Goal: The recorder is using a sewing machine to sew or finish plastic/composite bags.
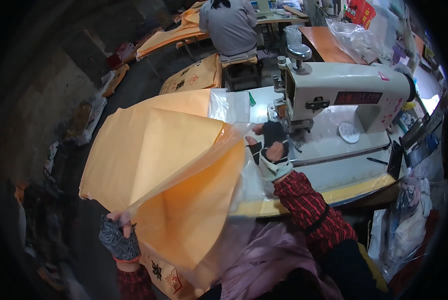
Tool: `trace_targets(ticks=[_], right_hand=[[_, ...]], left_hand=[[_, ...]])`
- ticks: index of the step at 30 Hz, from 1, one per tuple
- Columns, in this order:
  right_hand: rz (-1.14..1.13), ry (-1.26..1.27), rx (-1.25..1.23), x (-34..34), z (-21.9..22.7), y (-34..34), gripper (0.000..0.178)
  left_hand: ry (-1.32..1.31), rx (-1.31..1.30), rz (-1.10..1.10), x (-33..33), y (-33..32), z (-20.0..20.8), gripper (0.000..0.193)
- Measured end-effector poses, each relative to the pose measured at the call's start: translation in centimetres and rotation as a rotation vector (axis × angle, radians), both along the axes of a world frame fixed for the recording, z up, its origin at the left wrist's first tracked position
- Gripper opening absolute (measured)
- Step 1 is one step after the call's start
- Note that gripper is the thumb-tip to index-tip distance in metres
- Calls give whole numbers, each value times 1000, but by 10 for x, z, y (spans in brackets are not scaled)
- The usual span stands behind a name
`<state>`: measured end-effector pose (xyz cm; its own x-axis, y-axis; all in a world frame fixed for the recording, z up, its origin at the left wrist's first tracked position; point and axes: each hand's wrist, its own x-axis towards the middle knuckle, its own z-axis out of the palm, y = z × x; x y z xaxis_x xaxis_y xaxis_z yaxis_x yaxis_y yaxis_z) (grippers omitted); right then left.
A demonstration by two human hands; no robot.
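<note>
An orange-yellow paper sack (189, 210) with a clear plastic liner (243, 182) is stretched slantwise between my hands, its mouth gaping. My left hand (120, 237), in a grey fingerless glove, is closed on the sack's edge at the lower left. At the upper right end of that edge, my right hand (274, 150) pinches the plastic in a black and whitish fingerless glove. It is just left of a white sewing machine (344, 90), close to the needle area. A pile of similar sacks (129, 145) lies beyond the held one.
The machine's white table (329, 177) has a yellow front edge, with a round white disc (348, 132) on it. Ahead, a person (229, 27) sits with their back to me, beside more sacks (194, 75). Plastic bags (409, 220) hang at the right.
</note>
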<state>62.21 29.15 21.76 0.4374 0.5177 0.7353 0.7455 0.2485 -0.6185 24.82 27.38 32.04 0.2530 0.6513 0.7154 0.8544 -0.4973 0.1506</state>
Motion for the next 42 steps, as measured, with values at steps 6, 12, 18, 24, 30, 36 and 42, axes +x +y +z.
trace_targets(ticks=[6, 12, 18, 24, 30, 36, 42], right_hand=[[213, -370, -121, 8, 8, 29, 17], [523, -453, -540, -25, 2, 44, 17], [48, -354, 24, -6, 74, 81, 27], [191, -754, -256, -40, 107, 119, 14], [273, -762, -367, -62, 88, 78, 14], [268, -674, -436, -81, 53, 15, 16], [574, -584, -562, -66, -19, -80, 15]], left_hand=[[-235, -86, 20, 5, -1, 5, 3], [-157, -73, 8, -6, -25, 4, 8], [229, -331, -28, -15, -63, -16, 17], [217, -362, -107, -14, -90, -22, 27], [629, 110, 414, -89, -82, 38, 22], [132, -290, -271, 86, -64, -65, 42], [-520, -28, 411, -82, -46, -86, 39]])
